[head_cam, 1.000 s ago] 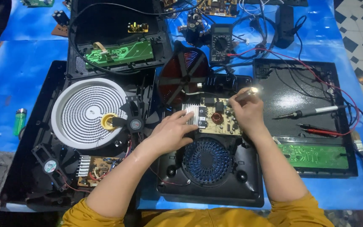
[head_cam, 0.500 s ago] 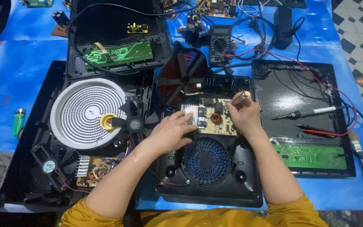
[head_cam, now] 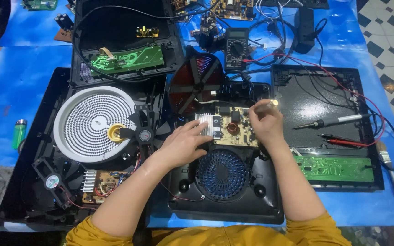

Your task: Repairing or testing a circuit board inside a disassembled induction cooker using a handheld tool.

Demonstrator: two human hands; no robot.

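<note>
The left hand [head_cam: 185, 142] lies flat and loosely spread on the near left corner of a tan circuit board [head_cam: 231, 126], its fingertips [head_cam: 204, 127] touching the ribbed metal heat sink [head_cam: 207, 126] fixed to that corner. It grips nothing. The right hand [head_cam: 264, 122] rests on the right edge of the same board with its fingers curled shut around a thin tool [head_cam: 270, 104] whose bright tip sticks out past the board's far right corner.

The circuit board sits inside an open black cooker shell [head_cam: 270, 205], just beyond the round blue fan [head_cam: 222, 174] set in the shell's floor. A red-brown coil disc [head_cam: 196, 84] leans tilted just beyond the board's far left corner. Left of the board lies a white round heating plate [head_cam: 93, 123] in another opened black casing. To the right of the board, on a black panel [head_cam: 311, 102], lie a soldering iron [head_cam: 329, 121] and a red probe [head_cam: 343, 141], well apart from the right hand. A multimeter [head_cam: 236, 48] stands beyond the board on the blue tabletop [head_cam: 23, 82].
</note>
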